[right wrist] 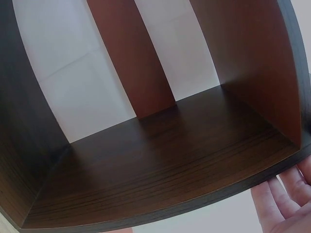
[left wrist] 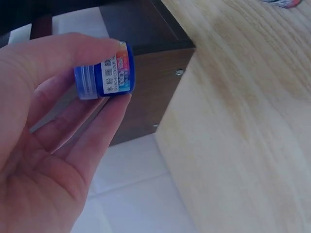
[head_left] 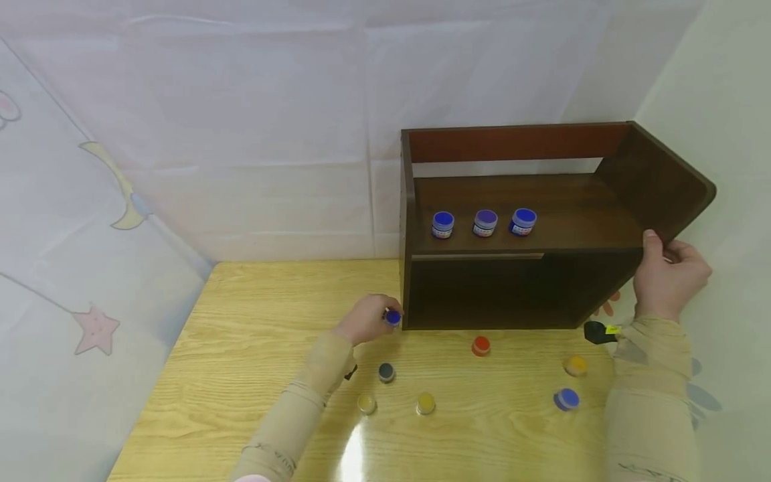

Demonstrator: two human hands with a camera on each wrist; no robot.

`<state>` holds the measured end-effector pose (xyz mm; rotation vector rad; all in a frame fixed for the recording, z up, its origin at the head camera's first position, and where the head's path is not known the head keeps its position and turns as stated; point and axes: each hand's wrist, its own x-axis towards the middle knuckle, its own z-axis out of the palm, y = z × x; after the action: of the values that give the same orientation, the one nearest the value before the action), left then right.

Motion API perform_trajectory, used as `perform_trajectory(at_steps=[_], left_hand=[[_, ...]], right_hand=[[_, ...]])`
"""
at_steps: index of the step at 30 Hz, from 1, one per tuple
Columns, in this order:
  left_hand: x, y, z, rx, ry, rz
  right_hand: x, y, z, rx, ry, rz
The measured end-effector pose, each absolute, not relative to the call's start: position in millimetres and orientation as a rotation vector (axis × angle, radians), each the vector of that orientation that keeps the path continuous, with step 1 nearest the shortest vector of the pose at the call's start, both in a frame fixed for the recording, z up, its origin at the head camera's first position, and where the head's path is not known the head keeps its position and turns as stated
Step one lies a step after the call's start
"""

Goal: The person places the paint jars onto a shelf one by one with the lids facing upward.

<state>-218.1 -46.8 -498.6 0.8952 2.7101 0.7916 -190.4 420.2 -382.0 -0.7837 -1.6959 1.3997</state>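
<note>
Pinching a small blue jar (head_left: 393, 318) in the left hand (head_left: 366, 320), with the thumb on one side and the fingers on the other. Reaching forward with the left forearm, slanted toward the right, so as to hold the jar just beside the near left corner of a dark wooden shelf (head_left: 584, 207); cannot tell whether touching it. Gripping the same shelf with the right hand (head_left: 670, 278), low on the front edge of the right side panel (head_left: 671, 181), with the thumb at the front and the fingers bent round the outer side. Stretching the right forearm almost straight ahead, close to the right wall (head_left: 741, 221).

Having the front edge of the top board (head_left: 578, 250) between the hands, and above it, beyond the left hand, a row of three jars with blue or violet lids (head_left: 484, 224). Leaving bare board from the row across toward the right hand. Opening below into a lower compartment (head_left: 494, 294), directly right of the left hand.

Nearer than the left hand, showing a grey jar (head_left: 387, 373) and two yellow jars (head_left: 425, 404); between the hands, a red jar (head_left: 480, 346); beside the right forearm, an orange jar (head_left: 576, 365) and a periwinkle jar (head_left: 567, 399). Spreading out as bare table (head_left: 253, 321) left of the left hand, to the left edge.
</note>
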Motion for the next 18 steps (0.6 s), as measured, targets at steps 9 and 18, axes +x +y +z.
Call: perform_trajectory(at_steps=[9, 18], left_hand=[[-216, -39, -487, 0.951, 2.648, 0.74], [-207, -29, -478, 1.016, 2.569, 0.735]], right_hand=[[-191, 420, -383, -0.767, -1.703, 1.385], [-189, 419, -382, -0.775, -1.706, 1.395]])
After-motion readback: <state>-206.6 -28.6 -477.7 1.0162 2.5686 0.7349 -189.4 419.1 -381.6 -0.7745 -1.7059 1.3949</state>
